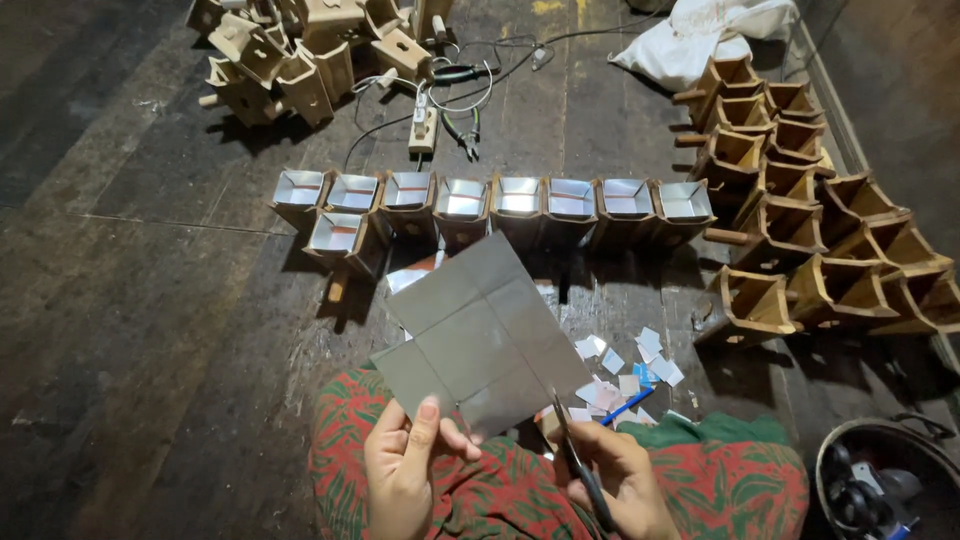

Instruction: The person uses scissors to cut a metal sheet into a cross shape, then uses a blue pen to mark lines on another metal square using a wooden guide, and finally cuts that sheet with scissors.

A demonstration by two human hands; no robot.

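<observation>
Head view looks down on a dark wooden floor [150, 330] where the person sits in red and green patterned clothing. Largest on it are two heaps of small wooden boxes: an unlined pile [820, 250] at the right and another pile [290, 50] at the upper left. Between them a row of foil-lined boxes [490, 205] runs across the floor, with one more lined box just in front of its left end. A white sack [710, 35] lies at the top right, and a dark bucket [880, 480] of odds and ends sits at the lower right corner. Held up over the lap is a creased grey metallic sheet [480, 335], tilted like a diamond. The left hand [405, 470] pinches its lower edge, thumb on top, fingers clenched on the sheet. The right hand [620, 480] grips scissors [580, 460], whose blades meet the sheet's lower right edge. Small cut paper scraps [625, 365] lie scattered just right of the sheet, and pliers [462, 125] and cables rest beyond the row.
</observation>
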